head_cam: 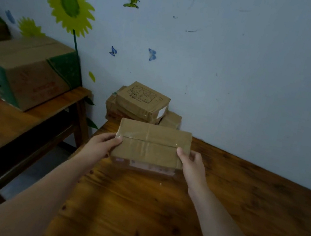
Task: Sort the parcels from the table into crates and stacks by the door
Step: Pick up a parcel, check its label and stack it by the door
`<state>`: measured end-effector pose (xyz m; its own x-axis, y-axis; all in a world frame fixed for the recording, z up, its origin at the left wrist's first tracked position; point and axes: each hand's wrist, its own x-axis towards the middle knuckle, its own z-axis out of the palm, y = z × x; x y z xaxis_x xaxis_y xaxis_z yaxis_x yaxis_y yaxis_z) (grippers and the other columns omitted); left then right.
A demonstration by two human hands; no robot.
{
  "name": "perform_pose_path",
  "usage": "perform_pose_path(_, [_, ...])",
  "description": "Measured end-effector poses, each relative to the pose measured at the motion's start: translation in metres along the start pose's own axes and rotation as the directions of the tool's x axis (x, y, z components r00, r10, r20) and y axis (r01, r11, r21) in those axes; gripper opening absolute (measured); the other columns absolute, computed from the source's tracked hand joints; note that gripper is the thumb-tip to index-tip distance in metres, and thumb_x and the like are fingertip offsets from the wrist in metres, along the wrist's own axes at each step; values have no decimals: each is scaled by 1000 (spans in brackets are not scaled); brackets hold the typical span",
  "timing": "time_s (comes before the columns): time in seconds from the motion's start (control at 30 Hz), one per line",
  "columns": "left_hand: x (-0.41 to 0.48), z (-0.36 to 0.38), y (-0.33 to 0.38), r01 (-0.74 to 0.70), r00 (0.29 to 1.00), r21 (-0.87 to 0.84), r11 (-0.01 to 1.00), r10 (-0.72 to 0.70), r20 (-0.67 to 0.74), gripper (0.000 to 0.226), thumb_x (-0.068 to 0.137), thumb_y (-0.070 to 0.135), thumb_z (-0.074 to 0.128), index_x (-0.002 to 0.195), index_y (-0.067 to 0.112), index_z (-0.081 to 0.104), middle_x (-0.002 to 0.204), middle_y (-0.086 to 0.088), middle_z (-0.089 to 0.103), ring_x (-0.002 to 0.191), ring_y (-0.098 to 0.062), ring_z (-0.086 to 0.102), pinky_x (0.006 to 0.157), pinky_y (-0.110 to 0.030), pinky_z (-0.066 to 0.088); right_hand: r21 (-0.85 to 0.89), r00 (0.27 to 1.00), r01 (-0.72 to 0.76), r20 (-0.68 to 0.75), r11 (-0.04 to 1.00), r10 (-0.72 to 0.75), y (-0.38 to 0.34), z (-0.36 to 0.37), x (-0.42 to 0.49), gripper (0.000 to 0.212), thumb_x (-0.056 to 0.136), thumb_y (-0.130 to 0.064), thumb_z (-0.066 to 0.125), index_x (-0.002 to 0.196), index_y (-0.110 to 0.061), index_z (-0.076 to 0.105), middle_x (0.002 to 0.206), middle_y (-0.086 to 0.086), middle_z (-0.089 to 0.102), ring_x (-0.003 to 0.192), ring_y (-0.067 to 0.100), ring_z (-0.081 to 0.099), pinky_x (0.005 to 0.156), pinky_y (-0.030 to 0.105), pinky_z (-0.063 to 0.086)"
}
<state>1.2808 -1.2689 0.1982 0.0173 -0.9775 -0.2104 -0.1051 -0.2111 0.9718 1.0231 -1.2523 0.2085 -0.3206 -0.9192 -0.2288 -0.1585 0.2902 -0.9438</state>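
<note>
Left hand [104, 143] & right hand [191, 161] grip taped parcel [152, 144] by its short ends, thumbs on top, fingers curled under, over wooden table [154, 211]. Behind it, stack of small parcels [142, 103] at the wall. Far left, big carton [26, 70] on bench [6, 112].

No writing can be read. The top box [142, 100] of the stack by the wall carries a line drawing of cartoon animals, tiny print beneath it and a white side label, both illegible. Red print on the large carton [27, 72] is blurred, as is the label strip on the parcel [152, 144].
</note>
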Motion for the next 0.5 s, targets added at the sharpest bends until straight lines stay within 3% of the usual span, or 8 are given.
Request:
perform_pose_path(0.17, [6, 6, 13, 56, 979, 4, 998, -54, -197, 33, 88, 49, 54, 106, 23, 61, 88, -2, 69, 86, -19, 64, 71, -35, 48, 7, 972, 136, 192, 991, -135, 1, -16, -9, 58, 72, -37, 77, 121, -36, 46, 104, -27, 53, 85, -14, 53, 57, 6, 44])
perform_pose_path(0.23, [6, 6, 17, 102, 982, 4, 995, -100, -160, 43, 84, 57, 55, 108, 22, 60, 91, -2, 69, 89, -20, 63, 75, -36, 47, -24, 976, 178, 136, 984, -173, 3, -17, -11, 55, 75, -36, 76, 124, -30, 51, 106, -23, 56, 88, -12, 55, 55, 4, 45])
perform_pose_path(0.3, [4, 8, 19, 132, 988, -24, 991, -134, -83, 58, 75, 68, 56, 108, 21, 62, 100, -2, 68, 98, -22, 60, 91, -42, 44, -55, 987, 156, 40, 986, -153, 2, -18, -13, 54, 79, -43, 70, 126, -24, 53, 112, -11, 62, 96, 2, 60, 65, 15, 50])
perform_pose_path(0.37, [1, 11, 19, 102, 995, 3, 995, -102, -6, 60, 68, 71, 56, 105, 25, 63, 106, 1, 66, 103, -20, 57, 99, -44, 39, -69, 992, 120, -32, 990, -123, 1, -20, -12, 48, 81, -49, 64, 120, -22, 56, 108, -6, 65, 96, 10, 62, 73, 26, 52])
perform_pose_path(0.5, [-7, 15, 19, 21, 994, 12, 1000, -22, 111, 56, 53, 64, 64, 97, 30, 59, 101, 4, 65, 93, -13, 60, 79, -31, 45, -20, 995, 99, -25, 995, -99, -1, -27, -12, 28, 82, -51, 63, 101, -31, 57, 88, -15, 65, 79, -1, 61, 57, 15, 43])
